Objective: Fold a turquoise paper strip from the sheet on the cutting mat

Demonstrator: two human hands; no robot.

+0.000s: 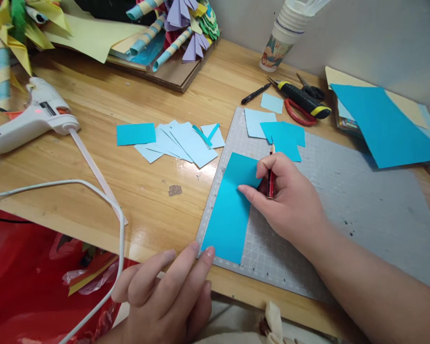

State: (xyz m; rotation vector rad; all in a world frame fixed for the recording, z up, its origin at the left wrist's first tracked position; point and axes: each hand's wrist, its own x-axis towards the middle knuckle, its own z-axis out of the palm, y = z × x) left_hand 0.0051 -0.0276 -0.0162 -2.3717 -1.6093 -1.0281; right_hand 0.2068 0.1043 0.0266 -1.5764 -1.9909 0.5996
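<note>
A blue strip of paper (pixel 226 210) lies along the left side of the grey cutting mat (pixel 344 200). My right hand (pixel 290 196) is closed around a red-and-black pencil (pixel 271 184), its point facing away from me. The thumb and forefinger of this hand are at the strip's upper right edge; whether they pinch it I cannot tell. My left hand (pixel 168 291) is open and holds nothing. Its fingers stretch toward the strip's lower left corner, by the table's front edge. Beyond the right hand, blue paper pieces (pixel 286 138) overlap a pale blue piece (pixel 256 123).
Pale blue cards (pixel 179 141) lie fanned out left of the mat. A white glue gun (pixel 43 110) and its cable (pixel 121 239) occupy the left side. Scissors (pixel 301 112), a cutter knife (pixel 304 100), paper cups (pixel 283 36) and a blue sheet (pixel 387 124) are farther back.
</note>
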